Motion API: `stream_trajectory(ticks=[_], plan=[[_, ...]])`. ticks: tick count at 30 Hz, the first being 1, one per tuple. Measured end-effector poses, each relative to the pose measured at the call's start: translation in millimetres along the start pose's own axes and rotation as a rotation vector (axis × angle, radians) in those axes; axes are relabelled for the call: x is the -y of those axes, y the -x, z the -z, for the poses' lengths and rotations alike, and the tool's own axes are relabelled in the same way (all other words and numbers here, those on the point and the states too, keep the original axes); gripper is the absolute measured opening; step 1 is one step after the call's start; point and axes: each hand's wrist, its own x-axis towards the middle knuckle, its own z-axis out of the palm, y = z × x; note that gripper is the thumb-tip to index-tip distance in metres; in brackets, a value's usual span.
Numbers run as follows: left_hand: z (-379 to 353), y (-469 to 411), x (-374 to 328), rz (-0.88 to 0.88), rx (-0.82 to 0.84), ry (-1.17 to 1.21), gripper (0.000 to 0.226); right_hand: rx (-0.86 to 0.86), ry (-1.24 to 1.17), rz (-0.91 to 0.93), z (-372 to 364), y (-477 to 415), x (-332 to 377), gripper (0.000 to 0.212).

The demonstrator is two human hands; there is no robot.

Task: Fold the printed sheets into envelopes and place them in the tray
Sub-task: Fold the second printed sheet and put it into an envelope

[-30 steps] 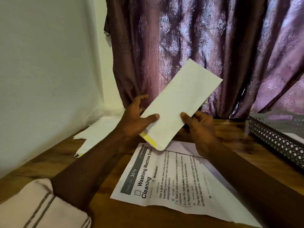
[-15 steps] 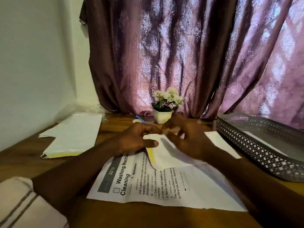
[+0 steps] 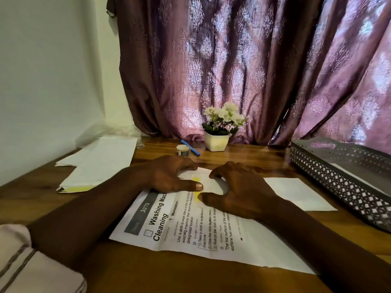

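A white envelope point(image 3: 208, 180) with a yellow strip lies flat on the far end of the printed sheet point(image 3: 190, 231), headed "Washing Machine Cleaning", on the wooden table. My left hand point(image 3: 169, 176) presses its left part, thumb beside the yellow strip. From the right, my right hand point(image 3: 239, 192) covers the envelope, fingertips and thumb on it. Most of the envelope is hidden under my hands. The grey perforated tray point(image 3: 330, 178) stands at the right with a white paper inside.
A stack of white envelopes point(image 3: 99, 163) lies at the left by the wall. A white paper point(image 3: 296, 193) rests between my right hand and the tray. A tape roll point(image 3: 182, 150), a blue pen point(image 3: 190, 148) and a potted flower point(image 3: 218, 140) stand behind, before the curtain.
The envelope, held up in the air a second ago, has come down onto the printed sheet. Both hands now press it flat.
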Motion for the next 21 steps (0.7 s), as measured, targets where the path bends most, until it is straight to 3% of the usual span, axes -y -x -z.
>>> stream_trajectory(ticks=[7, 14, 19, 21], plan=[[3, -6, 8, -0.054, -0.102, 0.058, 0.062, -0.09, -0.078, -0.052, 0, 3, 0, 0.056], [-3, -13, 1, -0.052, -0.16, -0.081, 0.049, -0.203, 0.015, -0.005, 2, 7, 6, 0.044], [5, -18, -5, -0.002, -0.121, -0.022, 0.089, -0.242, 0.117, 0.048, 5, 9, 12, 0.04], [5, -20, -4, 0.034, -0.101, -0.015, 0.083, -0.243, 0.134, 0.045, 6, 8, 12, 0.036]])
